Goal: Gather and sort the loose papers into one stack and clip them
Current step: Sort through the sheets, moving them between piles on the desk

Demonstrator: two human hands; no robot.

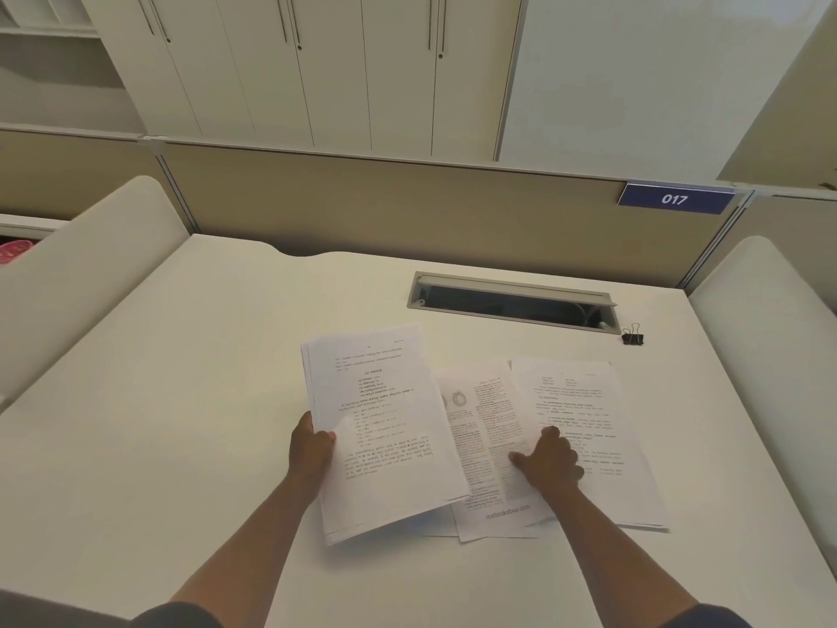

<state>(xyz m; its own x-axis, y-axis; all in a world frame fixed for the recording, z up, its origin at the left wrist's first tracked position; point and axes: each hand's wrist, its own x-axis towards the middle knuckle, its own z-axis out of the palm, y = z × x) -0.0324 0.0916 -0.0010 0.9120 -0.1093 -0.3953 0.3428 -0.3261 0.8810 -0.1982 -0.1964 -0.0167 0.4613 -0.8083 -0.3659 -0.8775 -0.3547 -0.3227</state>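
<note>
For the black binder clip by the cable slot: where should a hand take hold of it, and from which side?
Probably by its two wire handles, pinched together from above. The binder clip lies on the desk beside the cable slot, with the wire loops raised over the black body. Squeezing those opens the jaw. The right hand, now on the papers, is nearer.
</note>
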